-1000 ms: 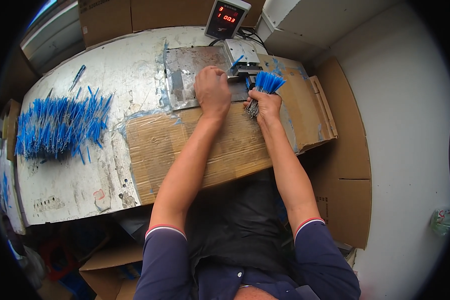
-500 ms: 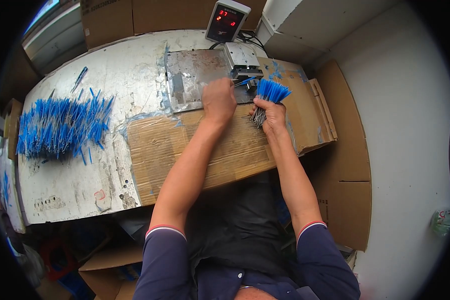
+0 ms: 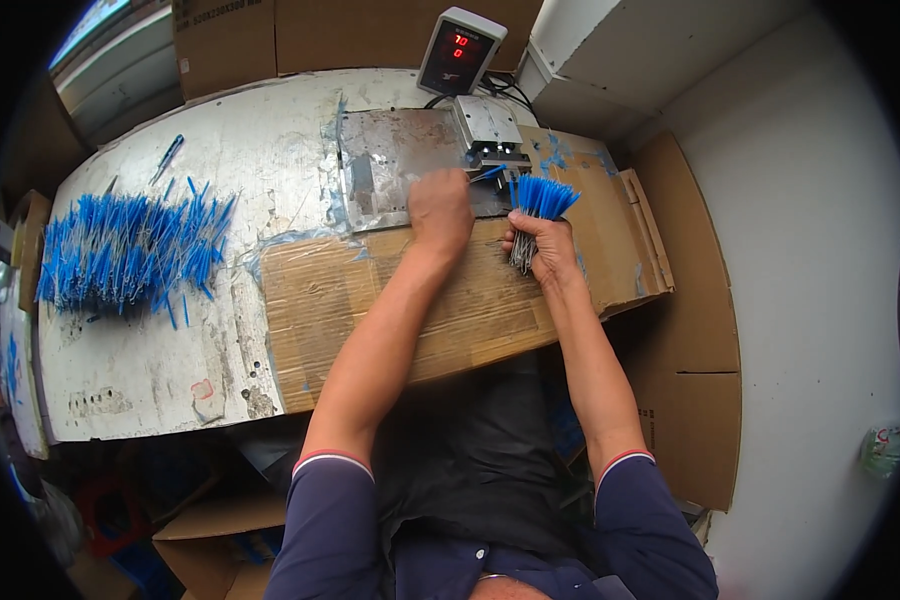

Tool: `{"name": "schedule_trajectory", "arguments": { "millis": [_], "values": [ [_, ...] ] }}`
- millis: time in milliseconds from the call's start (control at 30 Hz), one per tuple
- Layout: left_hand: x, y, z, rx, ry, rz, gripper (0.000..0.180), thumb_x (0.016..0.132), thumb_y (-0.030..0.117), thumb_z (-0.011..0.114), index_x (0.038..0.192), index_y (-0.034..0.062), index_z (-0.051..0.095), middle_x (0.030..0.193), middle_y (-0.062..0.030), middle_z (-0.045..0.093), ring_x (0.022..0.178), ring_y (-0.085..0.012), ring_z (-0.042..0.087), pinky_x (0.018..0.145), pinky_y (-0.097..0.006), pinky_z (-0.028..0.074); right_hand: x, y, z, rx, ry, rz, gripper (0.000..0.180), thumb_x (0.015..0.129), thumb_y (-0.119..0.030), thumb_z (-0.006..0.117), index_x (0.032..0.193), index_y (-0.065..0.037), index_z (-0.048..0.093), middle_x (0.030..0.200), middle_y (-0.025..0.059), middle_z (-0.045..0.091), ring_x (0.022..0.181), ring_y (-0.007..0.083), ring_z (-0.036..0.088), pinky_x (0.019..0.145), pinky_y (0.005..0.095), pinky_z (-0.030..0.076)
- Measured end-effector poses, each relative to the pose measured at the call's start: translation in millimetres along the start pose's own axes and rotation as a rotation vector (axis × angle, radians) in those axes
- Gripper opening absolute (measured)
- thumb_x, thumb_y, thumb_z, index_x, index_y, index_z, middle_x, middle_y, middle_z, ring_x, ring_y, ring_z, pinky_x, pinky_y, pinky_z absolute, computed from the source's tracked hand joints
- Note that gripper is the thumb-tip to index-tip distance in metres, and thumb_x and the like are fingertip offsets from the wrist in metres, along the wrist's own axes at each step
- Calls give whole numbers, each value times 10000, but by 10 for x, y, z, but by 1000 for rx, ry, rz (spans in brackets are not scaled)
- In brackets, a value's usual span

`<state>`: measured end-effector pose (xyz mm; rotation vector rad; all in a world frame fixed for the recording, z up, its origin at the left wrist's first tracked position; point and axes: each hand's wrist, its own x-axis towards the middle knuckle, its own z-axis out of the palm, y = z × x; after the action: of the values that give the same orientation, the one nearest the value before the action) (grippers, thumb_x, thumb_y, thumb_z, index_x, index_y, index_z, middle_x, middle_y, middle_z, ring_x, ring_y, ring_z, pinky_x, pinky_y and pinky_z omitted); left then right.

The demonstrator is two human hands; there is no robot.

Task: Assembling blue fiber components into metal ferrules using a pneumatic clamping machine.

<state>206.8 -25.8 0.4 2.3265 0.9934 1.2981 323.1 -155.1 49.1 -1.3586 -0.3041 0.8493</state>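
Note:
My right hand (image 3: 550,248) is closed round a bundle of thin metal wires with blue sleeves (image 3: 546,198), blue ends up and bare grey ends below the fist. My left hand (image 3: 440,208) is closed, slightly blurred, over the front right of a worn metal plate (image 3: 385,150). From its fingertips a single blue-sleeved wire (image 3: 490,172) points right toward the small metal fixture (image 3: 488,125). Whether that wire touches the fixture I cannot tell. Behind the fixture stands a display box (image 3: 461,50) with red lit digits.
A large heap of blue-sleeved wires (image 3: 130,250) lies at the left of the white worktable (image 3: 220,350), with a pen (image 3: 168,158) behind it. Flattened cardboard (image 3: 315,310) covers the table's front. Cardboard (image 3: 695,300) stands along the right wall.
The red digits on the display box have changed. Both hands stay close to the fixture, the right still holding its bundle. The whole view has shifted slightly.

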Motion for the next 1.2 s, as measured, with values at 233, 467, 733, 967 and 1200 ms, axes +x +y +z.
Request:
{"name": "schedule_trajectory", "arguments": {
  "millis": [233,467,733,967,1200],
  "values": [
    [25,9,-39,-60,82,-93,72,930,134,635,981,83,630,863,-105,678,856,-297,640,779,-443,456,78,36,64,-93,18,-34,150,761,27,783,841,5,658,725,96,671,557,184,667,469,310,577],
    [73,29,-110,-120,171,-181,64,956,139,612,997,92,625,905,-99,663,914,-307,621,816,-435,442,259,29,233,-161,125,-48,146,752,38,780,809,33,646,683,105,653,526,195,648,447,319,558],
    [89,21,-144,-159,177,-154,75,924,110,640,992,85,620,1082,-80,625,1071,-292,566,893,-419,415,363,50,286,-193,174,-55,129,741,41,776,794,49,659,698,131,670,526,219,658,448,337,564],
    [81,47,-134,-158,208,-75,70,918,114,644,975,89,614,1044,-72,634,1037,-289,579,881,-418,418,332,40,250,-120,142,-42,137,778,-8,783,824,48,667,719,133,680,555,224,673,481,349,588],
    [16,27,-25,-119,69,-55,71,905,111,652,965,95,618,897,-97,666,876,-311,629,790,-433,440,273,45,79,121,37,-26,149,794,-41,791,848,32,673,754,118,693,586,228,687,534,375,610]
  ]
}}
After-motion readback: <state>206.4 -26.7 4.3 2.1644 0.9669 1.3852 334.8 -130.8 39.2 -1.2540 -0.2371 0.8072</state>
